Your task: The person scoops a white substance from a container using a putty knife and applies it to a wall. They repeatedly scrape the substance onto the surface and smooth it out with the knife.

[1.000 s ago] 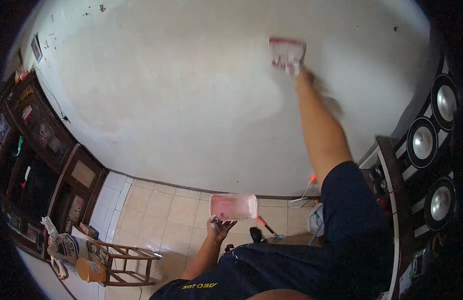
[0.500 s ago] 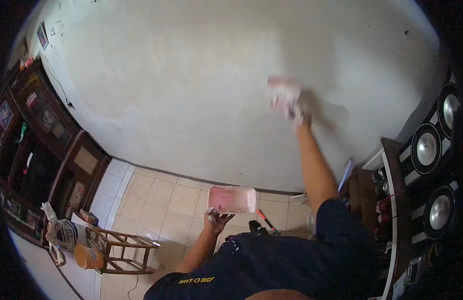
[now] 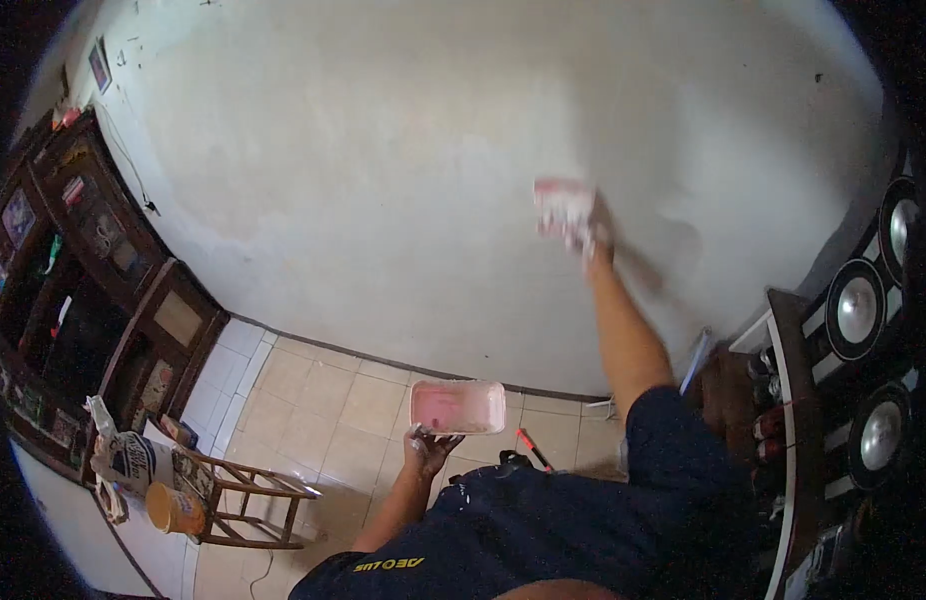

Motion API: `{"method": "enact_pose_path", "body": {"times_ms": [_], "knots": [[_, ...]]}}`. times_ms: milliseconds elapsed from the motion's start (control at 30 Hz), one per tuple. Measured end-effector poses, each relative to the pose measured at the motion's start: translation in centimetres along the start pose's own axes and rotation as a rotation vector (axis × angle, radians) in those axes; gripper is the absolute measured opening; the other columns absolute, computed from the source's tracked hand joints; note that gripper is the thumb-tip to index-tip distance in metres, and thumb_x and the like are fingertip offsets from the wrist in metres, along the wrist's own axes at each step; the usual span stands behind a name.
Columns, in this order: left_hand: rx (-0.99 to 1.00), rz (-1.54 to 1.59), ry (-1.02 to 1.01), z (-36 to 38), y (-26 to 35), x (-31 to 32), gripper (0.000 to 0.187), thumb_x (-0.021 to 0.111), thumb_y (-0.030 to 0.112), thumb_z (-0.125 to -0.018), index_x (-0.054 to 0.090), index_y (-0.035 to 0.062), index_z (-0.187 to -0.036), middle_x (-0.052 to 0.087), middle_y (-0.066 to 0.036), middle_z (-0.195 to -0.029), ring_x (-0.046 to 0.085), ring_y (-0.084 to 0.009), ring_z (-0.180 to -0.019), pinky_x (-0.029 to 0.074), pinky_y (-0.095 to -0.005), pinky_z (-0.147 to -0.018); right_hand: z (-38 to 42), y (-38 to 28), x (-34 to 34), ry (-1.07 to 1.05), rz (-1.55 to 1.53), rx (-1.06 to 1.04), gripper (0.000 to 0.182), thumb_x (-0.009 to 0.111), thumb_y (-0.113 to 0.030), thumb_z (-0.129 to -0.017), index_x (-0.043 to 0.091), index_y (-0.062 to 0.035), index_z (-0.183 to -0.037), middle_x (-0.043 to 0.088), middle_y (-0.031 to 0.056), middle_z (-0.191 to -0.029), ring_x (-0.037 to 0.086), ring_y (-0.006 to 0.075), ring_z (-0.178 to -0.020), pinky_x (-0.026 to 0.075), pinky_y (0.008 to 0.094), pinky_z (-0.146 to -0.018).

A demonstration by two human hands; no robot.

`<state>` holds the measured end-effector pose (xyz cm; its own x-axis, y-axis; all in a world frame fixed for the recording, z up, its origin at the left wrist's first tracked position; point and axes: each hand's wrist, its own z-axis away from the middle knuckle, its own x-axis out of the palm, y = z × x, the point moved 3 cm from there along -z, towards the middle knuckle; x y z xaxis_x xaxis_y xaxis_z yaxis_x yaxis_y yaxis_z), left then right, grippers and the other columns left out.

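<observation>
A: You're facing the wall, and your left hand is gripping the pink-smeared tray low in front of you.

B: Your right hand is holding the flat spreader up at the wall, well apart from your left. Blur is keeping me from telling whether its edge is touching.

A: You're probably working mid-stroke. The next move, I'm judging, is calling for an even blade and a level tray.

B: What am I counting around you?

A: You're having one wall in view, at least one dark cabinet, one wooden stool, three round speakers, one bucket, one tray, one spreader and, lying on the floor, one red handle.
</observation>
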<state>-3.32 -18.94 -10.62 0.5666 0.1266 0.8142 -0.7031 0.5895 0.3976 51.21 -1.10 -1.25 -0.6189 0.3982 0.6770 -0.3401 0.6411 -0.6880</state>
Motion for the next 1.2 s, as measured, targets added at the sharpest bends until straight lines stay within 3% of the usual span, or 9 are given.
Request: {"method": "enact_pose_path", "body": {"times_ms": [67, 200, 300, 700, 900, 1033, 1100, 1167, 1200], "knots": [[0.001, -0.040, -0.035, -0.1, 0.7, -0.1, 0.026, 0.050, 0.024, -0.076, 0.056, 0.0094, -0.097, 0.056, -0.008, -0.101, 0.052, -0.0408, -0.097, 0.041, -0.0607, -0.090, 11.1, 3.6, -1.8, 0.205, 0.140, 0.187, 0.027, 0.062, -0.008, -0.075, 0.055, -0.0040, -0.100, 0.059, 0.0062, -0.090, 0.059, 0.0174, -0.070, 0.051, 0.0296, -0.056], [0.055, -0.107, -0.022, 0.3, 1.9, -0.2, 0.036, 0.051, 0.028, -0.077, 0.052, 0.0071, -0.107, 0.055, -0.008, -0.105, 0.051, -0.0394, -0.102, 0.040, -0.0590, -0.092, 25.1, 3.6, -2.9, 0.172, 0.183, 0.579, 0.018, 0.068, -0.012, -0.072, 0.061, -0.0045, -0.087, 0.060, 0.0058, -0.072, 0.057, 0.0172, -0.059, 0.047, 0.0297, -0.050], [0.067, -0.097, -0.011, 0.5, 1.7, 1.7, 0.040, 0.052, 0.030, -0.077, 0.051, 0.0076, -0.110, 0.055, -0.008, -0.108, 0.051, -0.0387, -0.104, 0.039, -0.0579, -0.094, 26.7, 0.1, -3.0, 0.077, 0.102, 0.550, 0.018, 0.068, -0.014, -0.074, 0.062, -0.0060, -0.089, 0.061, 0.0045, -0.075, 0.057, 0.0158, -0.061, 0.046, 0.0272, -0.052], [-0.003, -0.204, -0.159, -3.4, 1.7, 7.4, 0.053, 0.044, 0.033, -0.081, 0.038, 0.0063, -0.127, 0.043, -0.016, -0.124, 0.043, -0.0369, -0.115, 0.039, -0.0538, -0.095, 12.2, -18.8, 9.2, -0.001, 0.048, 0.109, 0.030, 0.057, -0.028, -0.084, 0.054, -0.0097, -0.108, 0.059, 0.0068, -0.112, 0.057, 0.0213, -0.098, 0.046, 0.0336, -0.077], [0.004, -0.221, -0.158, -4.1, 1.0, 8.5, 0.053, 0.047, 0.029, -0.077, 0.040, 0.0068, -0.125, 0.044, -0.016, -0.124, 0.045, -0.0377, -0.112, 0.039, -0.0551, -0.095, -0.3, -29.6, 20.1, -0.266, 0.059, -0.228, 0.038, 0.057, -0.021, -0.084, 0.049, -0.0018, -0.116, 0.059, 0.0102, -0.100, 0.061, 0.0211, -0.085, 0.051, 0.0344, -0.074], [-0.005, -0.184, -0.110, -3.5, 0.6, 7.3, 0.057, 0.051, 0.029, -0.074, 0.039, 0.0070, -0.125, 0.044, -0.016, -0.123, 0.045, -0.0378, -0.112, 0.039, -0.0558, -0.095, -3.8, -24.0, 13.4, -0.012, 0.079, -0.213, 0.045, 0.068, -0.028, -0.077, 0.054, -0.0047, -0.113, 0.059, 0.0075, -0.105, 0.055, 0.0186, -0.094, 0.044, 0.0365, -0.079], [0.009, -0.185, -0.122, -3.3, 0.5, 6.7, 0.056, 0.050, 0.028, -0.074, 0.040, 0.0062, -0.125, 0.044, -0.016, -0.122, 0.045, -0.0381, -0.112, 0.040, -0.0554, -0.094, -4.1, -15.5, 4.6, 0.052, 0.321, -0.187, 0.041, 0.057, -0.017, -0.081, 0.049, -0.0035, -0.119, 0.060, 0.0078, -0.099, 0.061, 0.0193, -0.087, 0.050, 0.0334, -0.077], [0.007, -0.202, -0.094, -2.8, 0.5, 7.7, 0.056, 0.050, 0.029, -0.074, 0.041, 0.0059, -0.124, 0.045, -0.016, -0.121, 0.045, -0.0383, -0.112, 0.040, -0.0555, -0.094, 1.2, -5.9, -4.4, 0.226, -0.131, 0.232, 0.038, 0.055, -0.021, -0.084, 0.049, -0.0075, -0.120, 0.060, 0.0079, -0.101, 0.060, 0.0189, -0.088, 0.049, 0.0337, -0.076], [0.007, -0.223, -0.058, -2.4, 0.4, 7.7, 0.055, 0.050, 0.029, -0.074, 0.041, 0.0055, -0.123, 0.045, -0.017, -0.121, 0.045, -0.0385, -0.112, 0.040, -0.0555, -0.093, 5.4, -2.8, -6.5, 0.252, 0.154, 0.084, 0.035, 0.060, -0.021, -0.082, 0.054, -0.0051, -0.113, 0.061, 0.0072, -0.095, 0.060, 0.0185, -0.082, 0.050, 0.0352, -0.072]]}}
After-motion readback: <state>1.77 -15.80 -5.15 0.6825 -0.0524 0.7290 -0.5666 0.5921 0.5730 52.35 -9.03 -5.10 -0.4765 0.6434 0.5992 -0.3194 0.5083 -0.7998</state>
